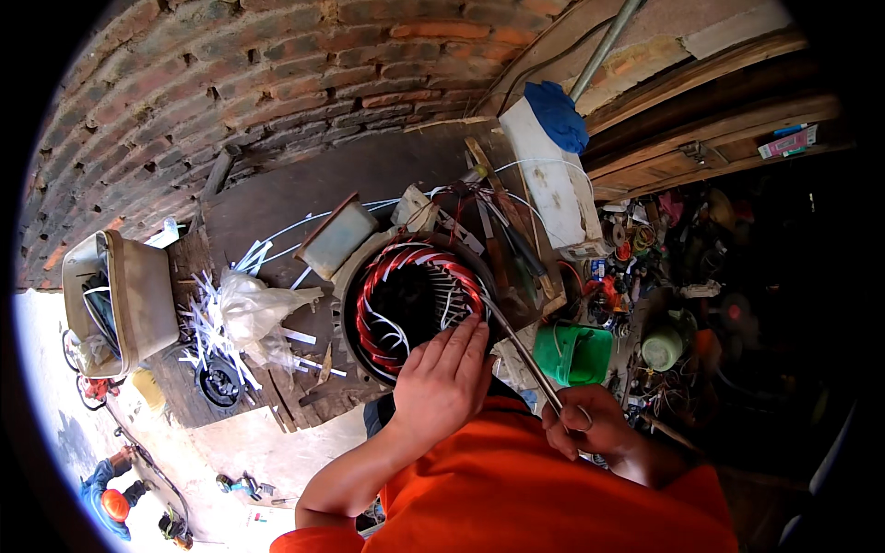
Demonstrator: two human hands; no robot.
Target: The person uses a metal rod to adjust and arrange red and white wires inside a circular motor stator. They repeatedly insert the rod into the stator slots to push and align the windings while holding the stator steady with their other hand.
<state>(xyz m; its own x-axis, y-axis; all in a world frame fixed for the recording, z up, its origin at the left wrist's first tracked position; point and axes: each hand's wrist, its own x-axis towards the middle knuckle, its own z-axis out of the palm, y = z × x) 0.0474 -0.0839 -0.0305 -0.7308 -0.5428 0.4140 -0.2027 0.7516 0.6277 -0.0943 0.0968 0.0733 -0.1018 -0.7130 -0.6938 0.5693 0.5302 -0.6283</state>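
Note:
A motor stator (pixel 348 318) stands on the bench in front of me, its round bore dark inside. A ring of red-wrapped winding (pixel 369 288), laced with white strips, runs round its top. My left hand (pixel 442 378) lies over the near right part of this ring, fingers stretched out and fingertips at the winding. To the right, my right hand (pixel 595 424) is closed round the lower end of a long metal rod (pixel 525 355). The rod slants up and left, its far end at the winding's right side by my left fingertips. What lies under my left palm is hidden.
Left of the stator are a plastic bag (pixel 258 309), white strips, a black bowl (pixel 219 382) and a cream bin (pixel 152 295). A metal box (pixel 336 238) and hand tools stand behind. At right are a green bucket (pixel 590 355) and clutter. A person (pixel 109 493) crouches lower left.

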